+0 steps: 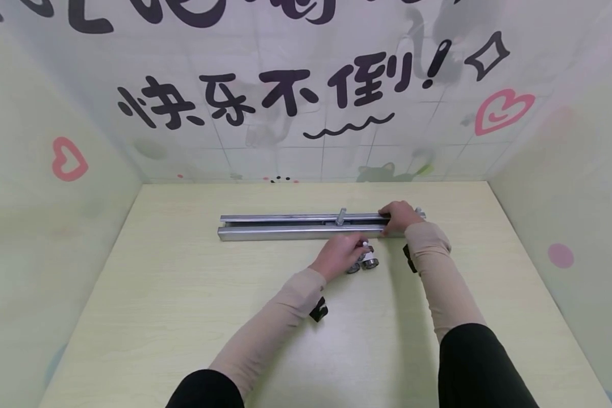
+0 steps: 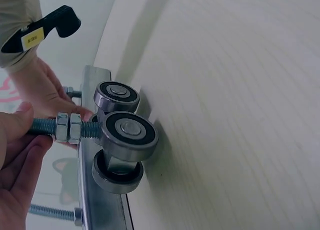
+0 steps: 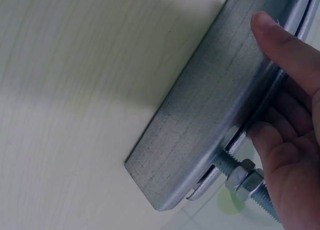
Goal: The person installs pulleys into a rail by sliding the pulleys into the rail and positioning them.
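Observation:
A slotted steel rail (image 1: pixel 270 233) lies lengthwise across the table with its slot facing up. My left hand (image 1: pixel 339 255) pinches the threaded bolt of a roller trolley (image 2: pixel 130 135), just in front of the rail. Several bearing wheels and two nuts show on this trolley in the left wrist view. My right hand (image 1: pixel 400 216) grips the rail near its right end, the thumb (image 3: pixel 280 38) against the side face and the other fingers by the slot. One bolt (image 1: pixel 340 217) stands up from the slot near mid-rail; another bolt with nuts (image 3: pixel 242 179) rises close to the right end.
The pale wood-grain table (image 1: pixel 158 294) meets a printed back wall (image 1: pixel 285 164) a little behind the rail. Side walls (image 1: pixel 556 226) bound it left and right. A black wrist device (image 1: pixel 318 310) sits on the left sleeve.

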Demonstrator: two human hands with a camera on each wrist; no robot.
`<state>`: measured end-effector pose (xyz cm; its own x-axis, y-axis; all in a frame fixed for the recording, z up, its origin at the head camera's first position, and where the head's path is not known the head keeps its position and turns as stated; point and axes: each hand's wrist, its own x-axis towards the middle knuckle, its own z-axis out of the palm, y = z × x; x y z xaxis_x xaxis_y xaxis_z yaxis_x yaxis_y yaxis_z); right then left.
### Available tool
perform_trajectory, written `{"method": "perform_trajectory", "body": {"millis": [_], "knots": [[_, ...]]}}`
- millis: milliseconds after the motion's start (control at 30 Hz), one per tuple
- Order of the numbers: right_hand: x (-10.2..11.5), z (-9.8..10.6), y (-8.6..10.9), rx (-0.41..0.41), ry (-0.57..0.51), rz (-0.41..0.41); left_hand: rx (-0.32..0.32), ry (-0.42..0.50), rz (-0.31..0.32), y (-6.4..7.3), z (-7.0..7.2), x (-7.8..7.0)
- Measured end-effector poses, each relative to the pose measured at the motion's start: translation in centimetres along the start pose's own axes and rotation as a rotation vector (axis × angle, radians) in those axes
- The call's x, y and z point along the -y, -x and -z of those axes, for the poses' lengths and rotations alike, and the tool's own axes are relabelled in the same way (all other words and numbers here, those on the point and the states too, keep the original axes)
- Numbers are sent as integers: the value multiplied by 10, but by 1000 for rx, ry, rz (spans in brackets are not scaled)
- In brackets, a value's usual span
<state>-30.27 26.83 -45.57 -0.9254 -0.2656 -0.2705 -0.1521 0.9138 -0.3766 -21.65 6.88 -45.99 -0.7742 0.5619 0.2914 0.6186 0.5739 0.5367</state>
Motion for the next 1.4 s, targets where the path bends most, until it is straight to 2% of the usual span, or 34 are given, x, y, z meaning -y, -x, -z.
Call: {"method": "perform_trajectory", "body": {"millis": [300,500,967,1400], "knots": [[-4,0,-5,9,6,1,-42,69,63,17,14,13],[-2,1,-3,19,-11,-8,-90,71,59,27,20,21],[-6,-4,-4,8,11,1,-137,100,37,37,17,28],[-1,-2,1,1,15,11,-96,243,107,43,8,34]]}}
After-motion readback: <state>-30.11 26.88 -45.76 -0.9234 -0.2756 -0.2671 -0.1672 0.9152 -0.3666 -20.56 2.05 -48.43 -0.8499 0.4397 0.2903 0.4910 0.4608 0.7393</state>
